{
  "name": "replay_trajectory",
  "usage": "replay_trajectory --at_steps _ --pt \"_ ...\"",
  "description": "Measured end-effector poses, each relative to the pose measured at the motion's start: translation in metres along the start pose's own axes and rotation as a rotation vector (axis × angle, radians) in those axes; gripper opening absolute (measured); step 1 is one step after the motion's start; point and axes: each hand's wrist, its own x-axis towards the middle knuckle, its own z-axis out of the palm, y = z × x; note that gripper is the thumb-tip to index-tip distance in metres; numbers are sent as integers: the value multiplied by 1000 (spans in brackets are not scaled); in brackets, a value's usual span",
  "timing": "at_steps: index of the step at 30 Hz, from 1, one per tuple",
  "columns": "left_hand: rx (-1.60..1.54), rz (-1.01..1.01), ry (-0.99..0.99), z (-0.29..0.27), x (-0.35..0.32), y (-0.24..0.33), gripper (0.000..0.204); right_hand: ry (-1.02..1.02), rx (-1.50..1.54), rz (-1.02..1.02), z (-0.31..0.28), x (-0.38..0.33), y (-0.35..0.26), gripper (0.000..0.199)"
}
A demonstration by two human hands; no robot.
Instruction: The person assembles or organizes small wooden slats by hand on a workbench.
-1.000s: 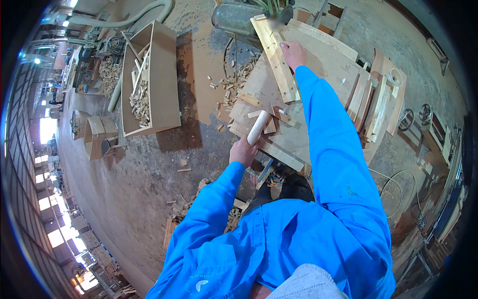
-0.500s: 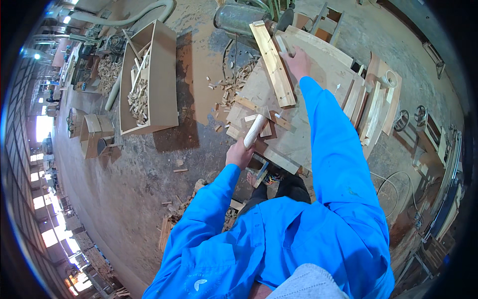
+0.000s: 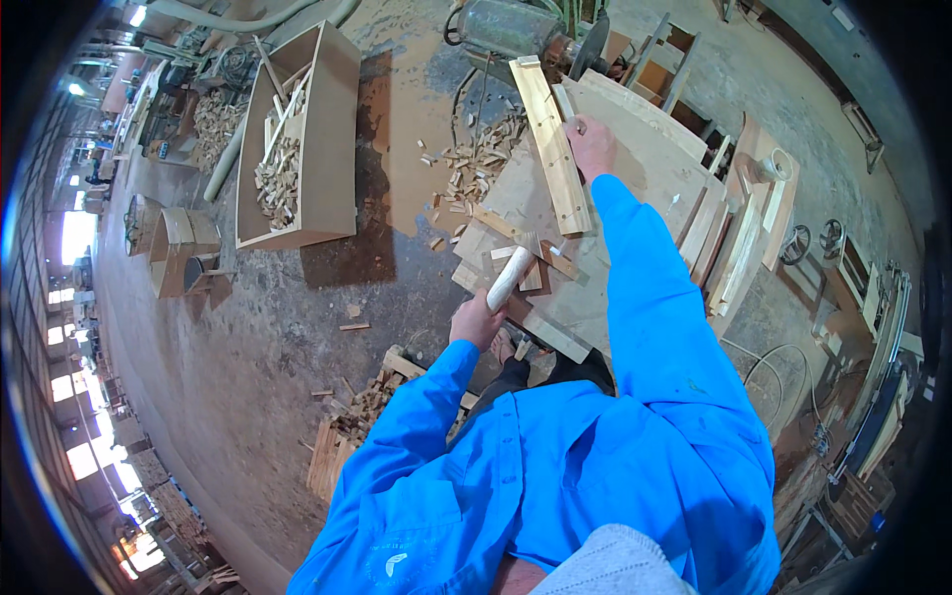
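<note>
In my left hand (image 3: 477, 320) is a pale, thick wooden piece (image 3: 510, 277), its fingers wrapped round the lower end and the upper end tilted up to the right over the worktable's near left edge. My right hand (image 3: 593, 149) is at the far part of the worktable (image 3: 635, 188), fingers curled in beside a long board with dark holes (image 3: 551, 149). A narrow wood strip (image 3: 563, 99) lies along that board, by my right fingertips. Whether those fingers grip anything is hidden. Short wood offcuts (image 3: 561, 261) lie near the left piece.
Beyond the table stands a motor machine (image 3: 508, 28) with a dark disc (image 3: 592, 48). A tall open box (image 3: 329, 139) of scraps is at left, and scraps (image 3: 486, 164) litter the floor by the table. Long strips (image 3: 739, 248) and a tape roll (image 3: 776, 164) are at right.
The view has shifted slightly. My right hand has drawn back a little along the board, its fingers now more curled. My left hand still holds the pale wooden piece.
</note>
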Motion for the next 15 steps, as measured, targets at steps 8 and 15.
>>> replay_trajectory --at_steps 8,15 --pt "0 -34 -38 -5 -14 -7 42 -151 31 68 1 0 0 29" --pt "1 -43 -65 -7 -10 -2 42 -138 2 167 19 22 5 31"
